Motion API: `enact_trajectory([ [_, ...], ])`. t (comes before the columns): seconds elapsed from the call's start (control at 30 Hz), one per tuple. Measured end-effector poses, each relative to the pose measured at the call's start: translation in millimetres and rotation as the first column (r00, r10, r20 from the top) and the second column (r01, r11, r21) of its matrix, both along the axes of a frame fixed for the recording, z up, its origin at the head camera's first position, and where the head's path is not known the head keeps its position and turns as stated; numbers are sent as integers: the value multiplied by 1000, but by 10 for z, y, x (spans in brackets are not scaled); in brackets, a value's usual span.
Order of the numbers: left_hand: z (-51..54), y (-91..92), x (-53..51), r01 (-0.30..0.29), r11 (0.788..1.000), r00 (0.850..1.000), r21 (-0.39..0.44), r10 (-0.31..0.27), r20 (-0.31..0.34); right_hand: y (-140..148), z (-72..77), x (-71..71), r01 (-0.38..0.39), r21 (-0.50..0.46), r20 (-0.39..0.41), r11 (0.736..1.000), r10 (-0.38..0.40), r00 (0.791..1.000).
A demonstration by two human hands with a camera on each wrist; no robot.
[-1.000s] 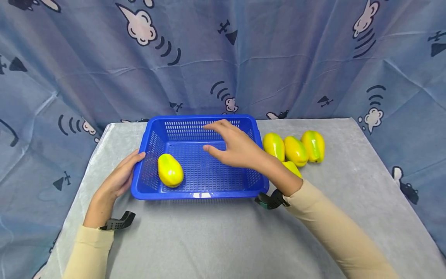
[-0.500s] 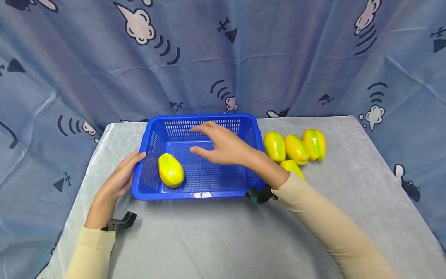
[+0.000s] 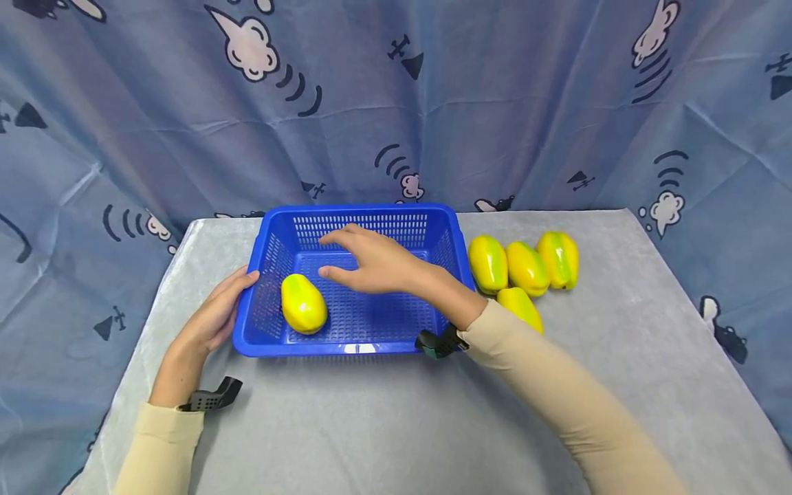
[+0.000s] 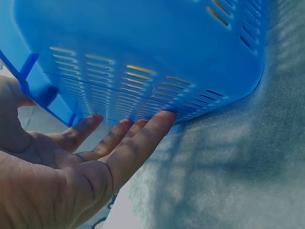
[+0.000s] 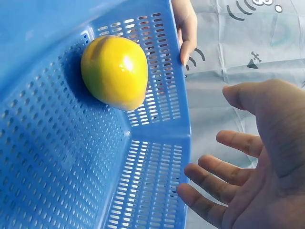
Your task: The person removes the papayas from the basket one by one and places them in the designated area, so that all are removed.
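Note:
A blue plastic basket [image 3: 371, 347] with slotted walls stands on the table. My left hand [image 3: 213, 313] holds its left side, thumb on the rim and fingers against the outer wall, as the left wrist view shows. One glossy yellow-green fruit [image 3: 304, 304], shaped like a mango or papaya, lies inside at the basket's left end. Over the basket's middle hovers my right hand [image 3: 377, 263], fingers spread and holding nothing, to the right of that fruit. In the right wrist view, the same fruit [image 5: 114, 71] rests apart from my right fingers.
Several similar fruits [image 3: 528, 268] lie grouped on the table just right of the basket; the nearest one [image 3: 518, 306] is partly covered by my right sleeve. A grey cloth covers the table [image 3: 346, 426]. A blue printed curtain [image 3: 371, 103] hangs behind.
My right hand has moved left over the basket, toward the fruit inside it, with its fingers still apart. My left hand, the basket and the fruits have stayed in place.

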State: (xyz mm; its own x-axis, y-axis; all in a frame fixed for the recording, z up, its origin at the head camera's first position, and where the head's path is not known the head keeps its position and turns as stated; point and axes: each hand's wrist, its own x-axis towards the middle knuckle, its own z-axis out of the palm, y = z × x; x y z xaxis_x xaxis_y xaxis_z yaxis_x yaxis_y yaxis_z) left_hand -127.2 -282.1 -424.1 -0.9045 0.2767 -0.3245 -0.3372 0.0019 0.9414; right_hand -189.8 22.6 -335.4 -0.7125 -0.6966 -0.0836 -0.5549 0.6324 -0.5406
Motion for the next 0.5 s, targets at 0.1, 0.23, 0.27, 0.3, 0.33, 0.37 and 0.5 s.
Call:
enact_trajectory([
  [0.1,-22,37,-23,10,1000,1000,16,-10,3,-2,-22,-3,8,18,11,1000,-9,1000],
  [0.23,-47,79,-55,24,999,1000,25,-24,2,-6,-50,-18,15,29,15,999,-16,1000],
  [0.27,-46,77,-53,23,999,1000,24,-23,3,-21,-59,-25,8,28,17,1000,-8,1000],
  [0.3,-42,65,-45,19,1000,1000,24,-19,5,-46,-67,-33,-5,25,19,1000,4,1000],
  [0.33,-35,48,-31,13,1000,1000,19,-13,6,-77,-77,-41,-19,22,23,1000,19,1000],
  [0.37,-28,26,-17,6,1000,1000,16,-6,6,-113,-87,-50,-35,17,27,999,35,999],
  [0.5,-25,4,6,8,1000,1000,16,-8,4,-197,-153,-79,-77,26,37,997,76,996],
])
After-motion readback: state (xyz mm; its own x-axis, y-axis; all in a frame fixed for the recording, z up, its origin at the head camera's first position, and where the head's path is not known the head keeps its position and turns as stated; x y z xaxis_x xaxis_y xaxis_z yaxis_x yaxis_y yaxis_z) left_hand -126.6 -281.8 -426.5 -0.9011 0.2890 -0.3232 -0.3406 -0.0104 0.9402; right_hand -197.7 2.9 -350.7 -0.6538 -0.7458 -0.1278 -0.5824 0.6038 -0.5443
